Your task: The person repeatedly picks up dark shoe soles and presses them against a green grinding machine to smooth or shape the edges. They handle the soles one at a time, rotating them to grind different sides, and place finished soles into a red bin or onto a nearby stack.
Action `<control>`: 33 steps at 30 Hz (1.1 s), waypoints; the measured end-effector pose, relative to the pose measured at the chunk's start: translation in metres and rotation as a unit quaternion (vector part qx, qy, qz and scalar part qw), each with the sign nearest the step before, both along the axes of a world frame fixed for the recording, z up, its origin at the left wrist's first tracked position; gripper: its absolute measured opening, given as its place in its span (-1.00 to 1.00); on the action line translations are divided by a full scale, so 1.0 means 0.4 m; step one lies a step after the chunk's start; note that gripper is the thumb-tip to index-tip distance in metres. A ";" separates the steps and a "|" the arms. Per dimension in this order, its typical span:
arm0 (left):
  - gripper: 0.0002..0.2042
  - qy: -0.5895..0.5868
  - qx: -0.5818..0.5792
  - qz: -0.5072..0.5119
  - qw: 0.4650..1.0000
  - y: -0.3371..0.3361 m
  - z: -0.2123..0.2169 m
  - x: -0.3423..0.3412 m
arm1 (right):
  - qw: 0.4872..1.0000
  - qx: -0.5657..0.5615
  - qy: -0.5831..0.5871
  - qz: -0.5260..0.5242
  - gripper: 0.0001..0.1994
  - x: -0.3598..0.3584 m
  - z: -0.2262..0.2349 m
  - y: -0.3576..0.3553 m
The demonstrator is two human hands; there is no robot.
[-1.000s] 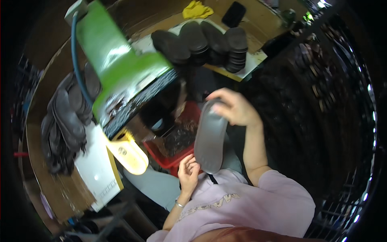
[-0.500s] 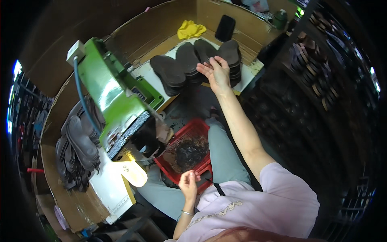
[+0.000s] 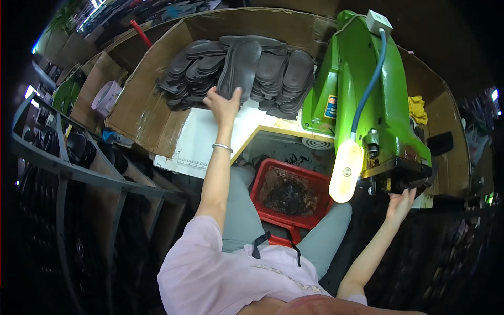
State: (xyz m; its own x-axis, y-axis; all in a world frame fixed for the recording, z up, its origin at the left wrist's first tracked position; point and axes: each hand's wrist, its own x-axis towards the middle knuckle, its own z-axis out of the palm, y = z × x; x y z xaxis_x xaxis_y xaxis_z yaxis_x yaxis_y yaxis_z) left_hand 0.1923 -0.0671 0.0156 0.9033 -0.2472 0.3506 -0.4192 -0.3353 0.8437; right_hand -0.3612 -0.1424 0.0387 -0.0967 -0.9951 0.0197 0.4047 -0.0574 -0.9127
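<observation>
My left hand (image 3: 224, 106) grips the near end of a dark grey shoe sole (image 3: 241, 65), thumb on one side and fingers on the other. That sole lies tilted on top of a heap of similar soles (image 3: 197, 76) on the white tabletop. More soles are stacked (image 3: 296, 79) just right of it. My right hand (image 3: 400, 206) is raised at the front end of a green machine (image 3: 388, 89), fingers closed at a dark piece under its black head. Shadow and the machine hide what that piece is.
A red basket (image 3: 257, 181) with dark scraps sits between my legs. A pale lamp on a blue cable (image 3: 346, 170) hangs at the machine's front. Cardboard walls (image 3: 152, 105) edge the table. Yellow cloth (image 3: 418, 109) lies behind the machine. A metal rack (image 3: 60, 165) stands at left.
The view has turned left. My left hand has gone from near my lap to a sole on the heap. My right hand has left the sole stacks beyond the machine and come to its front.
</observation>
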 end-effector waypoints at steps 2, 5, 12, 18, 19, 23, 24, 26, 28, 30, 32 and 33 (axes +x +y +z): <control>-0.17 -0.033 0.016 0.009 0.999 -0.026 -0.001 -0.002 | 0.999 0.006 -0.003 0.034 -0.64 -0.005 -0.063 0.005; -0.10 -0.044 -0.029 0.029 0.998 -0.035 -0.042 0.016 | 0.997 0.067 -0.026 0.032 -0.78 0.104 -0.083 0.078; -0.32 -0.003 -0.071 0.028 0.997 -0.014 -0.072 -0.087 | 0.974 0.193 -0.082 0.086 -0.81 0.187 -0.184 0.154; -0.53 0.092 -0.171 0.020 0.981 -0.053 -0.050 -0.064 | 0.958 0.209 -0.112 0.159 -0.81 0.238 -0.203 0.213; -0.57 0.107 -0.201 0.011 0.974 -0.028 -0.009 -0.076 | 0.958 0.213 -0.107 0.162 -0.82 0.238 -0.204 0.228; -0.69 0.000 -0.424 -0.019 0.905 0.164 0.116 -0.248 | 0.953 0.200 -0.064 0.219 -0.71 0.237 -0.218 0.268; -0.66 0.006 -0.465 -0.033 0.885 0.212 0.144 -0.334 | 0.948 0.201 -0.045 0.244 -0.64 0.234 -0.232 0.288; -0.64 -0.014 -0.407 -0.093 0.909 0.315 0.131 -0.458 | 0.941 0.157 -0.025 0.297 -0.38 0.256 -0.218 0.352; -0.66 0.139 -0.327 -0.220 0.908 0.363 0.131 -0.561 | 0.930 0.109 -0.016 0.351 -0.04 0.288 -0.193 0.394; -0.69 0.372 -0.304 -0.289 0.828 0.364 0.112 -0.632 | 0.921 0.044 0.036 0.385 0.08 0.264 -0.226 0.428; -0.72 0.477 -0.294 -0.344 0.754 0.344 0.067 -0.692 | 0.891 0.175 0.078 0.412 -0.17 0.201 -0.244 0.481; -0.70 0.467 -0.214 -0.403 0.757 0.339 0.043 -0.717 | 0.888 0.208 0.096 0.399 -0.27 0.170 -0.265 0.502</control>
State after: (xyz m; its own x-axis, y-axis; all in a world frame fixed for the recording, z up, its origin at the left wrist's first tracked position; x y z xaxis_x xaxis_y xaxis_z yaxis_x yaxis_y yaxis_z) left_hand -0.0946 0.0683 0.0330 0.4224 -0.8950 -0.1436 0.5043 0.1004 0.8577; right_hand -0.2930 0.0583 -0.0673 0.6074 -0.6710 -0.4252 0.0008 0.5358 -0.8444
